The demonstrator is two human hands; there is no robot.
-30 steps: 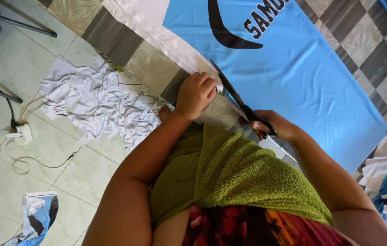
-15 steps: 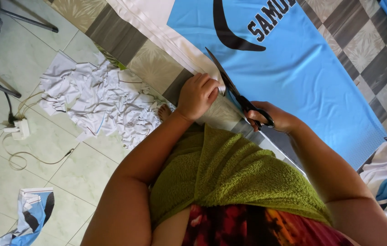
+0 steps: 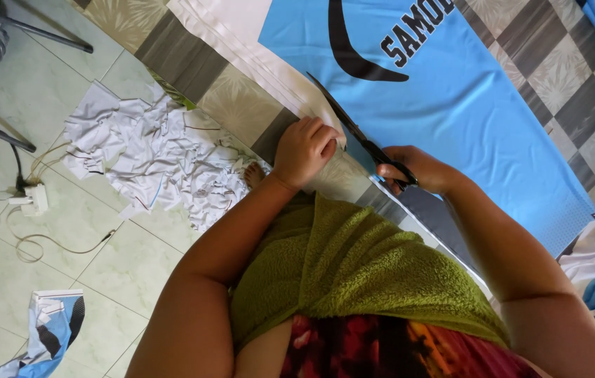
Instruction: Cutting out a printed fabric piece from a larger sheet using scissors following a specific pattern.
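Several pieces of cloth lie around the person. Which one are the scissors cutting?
The large light-blue printed fabric with the white border, spread before the person. The black scissors in the right hand lie on its edge; the white scrap pile and other pieces lie apart.
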